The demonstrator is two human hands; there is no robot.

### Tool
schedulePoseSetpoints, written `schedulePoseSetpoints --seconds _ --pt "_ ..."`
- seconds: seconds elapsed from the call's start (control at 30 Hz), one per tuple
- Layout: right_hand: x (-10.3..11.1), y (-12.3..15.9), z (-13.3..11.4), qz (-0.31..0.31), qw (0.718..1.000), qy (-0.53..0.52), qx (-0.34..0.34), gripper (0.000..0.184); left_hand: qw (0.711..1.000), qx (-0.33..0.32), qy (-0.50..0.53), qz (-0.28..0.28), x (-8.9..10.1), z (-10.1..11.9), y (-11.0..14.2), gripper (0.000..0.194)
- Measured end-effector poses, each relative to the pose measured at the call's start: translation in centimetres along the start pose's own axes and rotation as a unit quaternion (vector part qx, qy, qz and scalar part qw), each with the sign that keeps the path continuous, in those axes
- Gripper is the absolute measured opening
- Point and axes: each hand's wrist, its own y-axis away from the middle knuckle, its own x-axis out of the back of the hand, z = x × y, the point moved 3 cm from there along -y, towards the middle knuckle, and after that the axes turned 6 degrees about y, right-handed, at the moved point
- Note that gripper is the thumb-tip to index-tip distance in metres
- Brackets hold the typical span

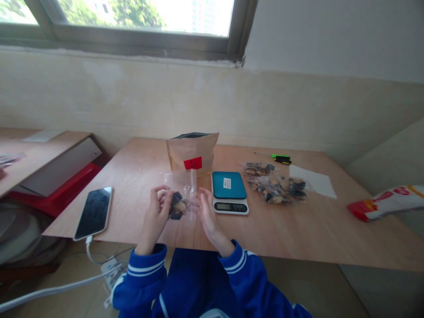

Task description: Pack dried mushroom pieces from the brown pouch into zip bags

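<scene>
Clear plastic, limp and creased, forms the small bag of dark-and-tan dried pieces point(180, 198) held up over the pale wooden tabletop point(318, 229); the left hand point(157, 210) has thumb and fingers clamped on its left side, around the pieces; the right hand point(209, 214) has its fingers at the bag's right edge, though whether they pinch it I cannot tell.

Just beside the right hand sits a white kitchen scale with a teal platform point(229, 192), which limits room on that side; behind the bag stands an open-topped brown paper pouch with a red label point(194, 150); right of the scale lie plump clear bags of similar pieces point(278, 183), overlapping a white sheet point(319, 182).

Bare wood runs from the left hand to a dark-screened smartphone point(94, 213), whose lower end reaches the front edge; more wood separates the scale from that edge; both forearms cross it.
</scene>
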Motion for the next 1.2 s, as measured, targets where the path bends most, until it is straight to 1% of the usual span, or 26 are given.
schedulePoseSetpoints --seconds 0.07,0.13,0.2,0.27,0.33,0.4,0.47,0.57,0.67,0.73,0.8,0.87,0.97,1.03,1.13,1.2 --pt "-0.5 0.4 0.2 0.004 0.995 -0.093 -0.029 0.040 0.997 -0.043 -0.059 -0.026 -1.0 1.7 -0.6 0.036" --pt "-0.8 0.6 0.0 0.006 0.989 -0.143 -0.041 0.046 0.984 -0.091 -0.145 -0.048 -1.9 3.5 -1.3 0.033" --pt "-1.1 0.7 -0.4 -0.008 0.987 -0.157 -0.044 0.050 0.966 -0.127 -0.206 -0.087 -2.8 5.1 -1.7 0.030" --pt "-1.3 0.7 -1.1 -0.028 0.986 -0.161 -0.032 0.052 0.955 -0.144 -0.230 -0.119 -3.5 6.0 -1.9 0.029" --pt "-1.3 0.7 -1.7 -0.034 0.984 -0.176 -0.015 0.048 0.955 -0.138 -0.233 -0.120 -3.8 6.4 -2.0 0.029" --pt "-1.1 0.5 -1.9 -0.018 0.980 -0.198 -0.013 0.043 0.961 -0.121 -0.229 -0.098 -3.9 6.2 -2.1 0.029" --pt "-0.9 0.3 -1.5 -0.008 0.975 -0.218 -0.041 0.038 0.967 -0.103 -0.222 -0.073 -3.9 5.7 -2.1 0.030" --pt "-0.5 -0.2 -0.7 -0.009 0.968 -0.235 -0.088 0.030 0.976 -0.076 -0.200 -0.042 -3.6 4.9 -2.1 0.032" --pt "-0.1 -0.5 -0.2 0.010 0.966 -0.244 -0.089 0.020 0.988 -0.055 -0.145 -0.014 -3.2 4.2 -2.0 0.035" --pt "-0.1 -0.5 -0.2 0.016 0.965 -0.247 -0.090 0.018 0.994 -0.041 -0.098 0.005 -2.9 3.7 -1.9 0.036" --pt "-0.1 -0.2 -0.3 0.017 0.967 -0.239 -0.085 0.021 0.998 -0.028 -0.053 0.019 -2.7 3.2 -1.6 0.037" --pt "-0.1 0.2 -0.5 0.023 0.975 -0.213 -0.060 0.027 0.999 -0.019 -0.021 0.023 -2.7 2.9 -1.3 0.038" --pt "0.0 0.9 -0.5 0.038 0.986 -0.159 -0.013 0.041 0.999 -0.013 -0.004 0.032 -2.8 2.5 -0.6 0.038" --pt "0.0 1.0 -0.3 0.045 0.991 -0.124 0.013 0.046 0.999 -0.007 -0.001 0.051 -2.8 2.3 -0.3 0.041" --pt "0.1 0.7 0.2 0.059 0.991 -0.115 0.023 0.039 0.997 0.009 0.019 0.074 -2.6 2.0 0.2 0.051" --pt "0.1 0.3 0.4 0.059 0.988 -0.144 0.004 0.033 0.996 0.018 0.058 0.059 -2.5 1.7 0.3 0.054"
